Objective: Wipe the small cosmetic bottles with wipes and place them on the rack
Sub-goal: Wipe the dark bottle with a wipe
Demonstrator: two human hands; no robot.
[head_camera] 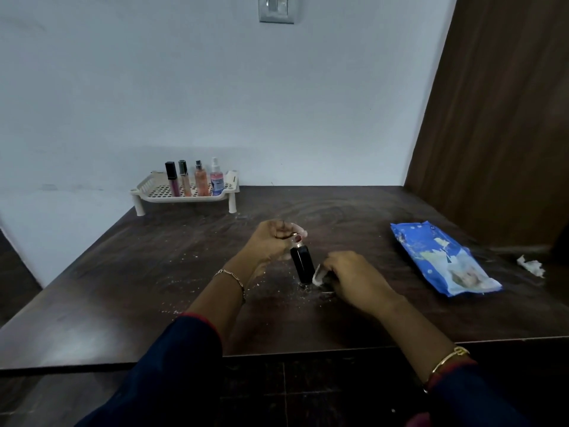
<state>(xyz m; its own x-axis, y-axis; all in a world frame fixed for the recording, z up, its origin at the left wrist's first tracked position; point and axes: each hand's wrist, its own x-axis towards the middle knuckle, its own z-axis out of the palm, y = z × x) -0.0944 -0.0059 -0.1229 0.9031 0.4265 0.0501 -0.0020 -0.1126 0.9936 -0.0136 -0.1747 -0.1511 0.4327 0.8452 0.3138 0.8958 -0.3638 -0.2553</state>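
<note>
Head view: left hand (272,241) grip clamped on black bottle (302,263) top, right hand (351,278) grip pinching white wipe (317,276) against it.

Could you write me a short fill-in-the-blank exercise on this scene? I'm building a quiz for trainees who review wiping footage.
1. The left hand holds the black bottle by its ____ end.
2. The right hand presses a white ____ against the bottle's lower part.
3. The rack already holds ____ bottles.
4. The blue wipes pack lies on the table to the person's ____.

Answers: top; wipe; four; right
</note>
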